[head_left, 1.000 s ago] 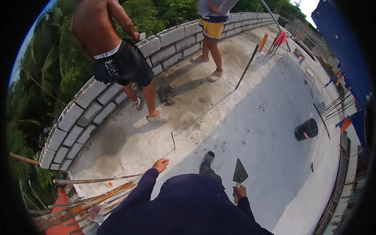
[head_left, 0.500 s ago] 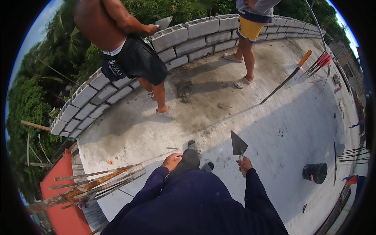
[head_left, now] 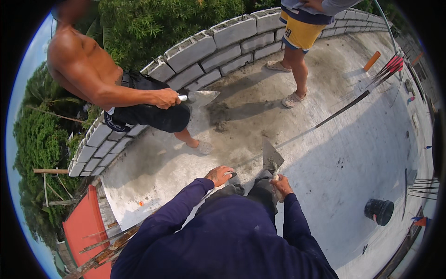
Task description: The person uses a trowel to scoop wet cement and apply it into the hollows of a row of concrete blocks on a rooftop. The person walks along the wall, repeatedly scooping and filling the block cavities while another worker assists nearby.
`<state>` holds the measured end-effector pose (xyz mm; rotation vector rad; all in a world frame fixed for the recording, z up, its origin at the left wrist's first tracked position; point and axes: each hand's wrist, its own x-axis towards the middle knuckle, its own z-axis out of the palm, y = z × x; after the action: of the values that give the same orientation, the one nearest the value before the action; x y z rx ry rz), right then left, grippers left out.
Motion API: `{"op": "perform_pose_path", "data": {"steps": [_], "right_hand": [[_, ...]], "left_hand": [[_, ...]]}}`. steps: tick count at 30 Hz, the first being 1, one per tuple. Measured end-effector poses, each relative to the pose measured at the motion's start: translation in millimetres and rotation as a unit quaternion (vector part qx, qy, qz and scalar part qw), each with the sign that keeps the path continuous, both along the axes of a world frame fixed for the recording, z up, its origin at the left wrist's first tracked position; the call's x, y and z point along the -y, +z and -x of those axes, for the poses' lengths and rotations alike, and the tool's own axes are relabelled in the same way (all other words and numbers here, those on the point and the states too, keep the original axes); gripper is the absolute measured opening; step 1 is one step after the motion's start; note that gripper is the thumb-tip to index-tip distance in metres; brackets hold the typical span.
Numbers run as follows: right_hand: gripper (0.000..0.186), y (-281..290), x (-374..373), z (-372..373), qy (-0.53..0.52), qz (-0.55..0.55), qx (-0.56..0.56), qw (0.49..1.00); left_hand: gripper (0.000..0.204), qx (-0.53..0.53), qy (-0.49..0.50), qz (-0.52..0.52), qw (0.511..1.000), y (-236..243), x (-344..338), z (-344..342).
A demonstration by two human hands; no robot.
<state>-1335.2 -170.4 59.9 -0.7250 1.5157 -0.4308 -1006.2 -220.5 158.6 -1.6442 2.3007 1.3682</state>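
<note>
Two trowels (head_left: 272, 158), one bucket (head_left: 378, 212), two co-workers (head_left: 79, 69)

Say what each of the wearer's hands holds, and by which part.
Right hand: a trowel, gripped by its handle, blade pointing away from the wearer. Left hand: nothing visibly held.

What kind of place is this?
It's probably a building site: there's a wall of bare gray blocks, a trowel in the person's right hand, and a black bucket on the concrete floor.
</note>
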Motion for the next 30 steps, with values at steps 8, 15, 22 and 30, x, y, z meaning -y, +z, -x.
{"op": "perform_pose_path", "data": {"steps": [8,15,22,30], "right_hand": [[0.042,-60,77,33,0.064,-0.036,-0.024,0.997],[0.031,-169,188,34,0.183,-0.16,0.043,0.969],[0.029,-373,232,-46,0.224,-0.208,0.095,0.947],[0.067,-546,316,-211,0.246,-0.161,0.203,0.934]], "left_hand": [[0.035,0.096,0.188,-0.119,0.97,-77,32,32],[0.051,0.181,0.187,-0.142,0.955,-163,-2,94],[0.052,0.24,0.16,-0.075,0.955,-249,26,131],[0.032,0.15,0.33,-0.064,0.93,-263,53,80]]}}
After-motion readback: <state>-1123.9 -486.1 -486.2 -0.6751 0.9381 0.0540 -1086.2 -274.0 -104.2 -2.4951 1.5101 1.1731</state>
